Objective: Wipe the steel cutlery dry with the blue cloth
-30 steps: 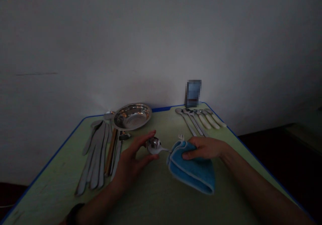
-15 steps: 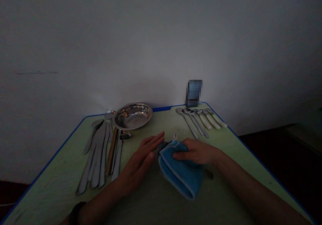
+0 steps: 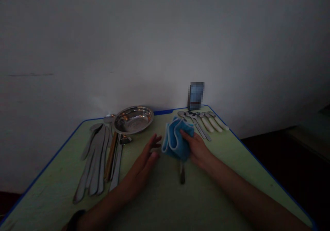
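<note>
My right hand (image 3: 197, 145) is closed on a folded blue cloth (image 3: 176, 138) with pale edging, held above the middle of the table. Out of the cloth's lower side pokes the metal handle (image 3: 182, 176) of a piece of cutlery, pointing toward me; its other end is hidden by the cloth. To the left of the cloth, with a small gap between, my left hand (image 3: 146, 157) is open, its fingers stretched and its palm turned toward the cloth. Nothing is in it.
A shiny metal bowl (image 3: 134, 120) stands at the back. Left of it lie several spoons and knives (image 3: 94, 164) and some wooden chopsticks (image 3: 111, 158). Back right are metal spoons (image 3: 198, 127) and white-handled cutlery (image 3: 215, 123). A phone-like object (image 3: 196, 96), blurred out, leans against the wall.
My right hand has lifted the cloth up and away from me. The handle beneath has swung from pointing right to pointing toward me. My left hand has drawn slightly away, fingers still apart.
</note>
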`<state>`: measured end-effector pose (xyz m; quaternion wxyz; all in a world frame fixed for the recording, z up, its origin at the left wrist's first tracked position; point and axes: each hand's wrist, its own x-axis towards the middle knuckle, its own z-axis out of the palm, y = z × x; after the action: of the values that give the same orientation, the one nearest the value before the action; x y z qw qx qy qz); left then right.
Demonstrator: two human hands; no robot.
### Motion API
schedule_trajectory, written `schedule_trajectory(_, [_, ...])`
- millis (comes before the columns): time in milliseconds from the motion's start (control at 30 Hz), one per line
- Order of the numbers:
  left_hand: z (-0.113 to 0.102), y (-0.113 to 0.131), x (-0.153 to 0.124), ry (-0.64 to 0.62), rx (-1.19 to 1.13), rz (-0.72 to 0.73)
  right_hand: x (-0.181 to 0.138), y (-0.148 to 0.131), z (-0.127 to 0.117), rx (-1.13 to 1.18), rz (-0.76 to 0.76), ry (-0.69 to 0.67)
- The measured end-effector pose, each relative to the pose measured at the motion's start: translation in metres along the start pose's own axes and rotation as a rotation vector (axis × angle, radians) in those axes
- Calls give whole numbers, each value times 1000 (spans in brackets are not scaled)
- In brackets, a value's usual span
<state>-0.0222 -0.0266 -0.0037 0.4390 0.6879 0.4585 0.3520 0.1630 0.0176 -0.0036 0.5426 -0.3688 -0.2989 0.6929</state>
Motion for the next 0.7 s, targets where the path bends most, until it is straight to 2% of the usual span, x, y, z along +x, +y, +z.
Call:
schedule_trajectory(67, [1,2,1,-38,89,17,3,-1,1,123,-10,66])
schedule_trajectory(200, [5,10,1,-205,359,118,2,-2,7,246,-36,144])
schedule_trajectory(333, [9,13,-2,-292,590,231,-2,-1,14,282,-73,141])
schedule_trajectory(400, [8,13,-2,-255,559,198,-1,-2,12,260,-77,113])
schedule_trajectory(500, [4,11,-4,-148,403,27,7,-8,-1,143,-96,116])
schedule_trajectory(600, [-1,7,-5,-103,252,-89,14,-19,-18,-82,-142,61])
schedule_trajectory(700, [-5,3,-8,-37,153,-87,14,-35,-32,-398,-275,-45])
